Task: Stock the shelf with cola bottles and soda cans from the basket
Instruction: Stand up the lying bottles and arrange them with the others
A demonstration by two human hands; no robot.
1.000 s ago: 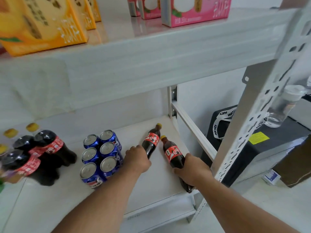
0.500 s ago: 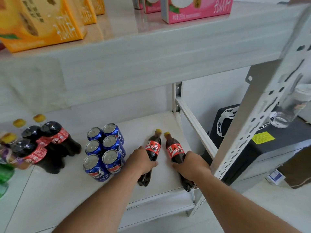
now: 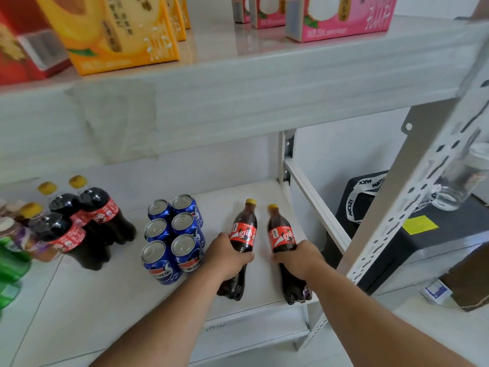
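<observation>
Two small cola bottles with red labels and yellow caps stand side by side on the white lower shelf [image 3: 79, 300], near its right front corner. My left hand [image 3: 225, 256] is wrapped around the middle of the left cola bottle [image 3: 244, 229]. My right hand [image 3: 300, 258] grips the right cola bottle [image 3: 281, 235] below its label. Both bottle bases rest on the shelf. Several blue soda cans [image 3: 172, 234] stand in a block just left of my left hand. The basket is out of view.
Larger cola bottles [image 3: 87, 223] stand at the shelf's left, with green bottles [image 3: 10, 263] at the far left edge. Orange cartons [image 3: 116, 30] and pink cartons [image 3: 338, 17] sit on the upper shelf. A perforated upright [image 3: 412, 194] frames the right side; a black bin [image 3: 423, 234] stands beyond.
Both bottles went from leaning back to standing more upright and closer together. My hands slid with them slightly toward the shelf's front.
</observation>
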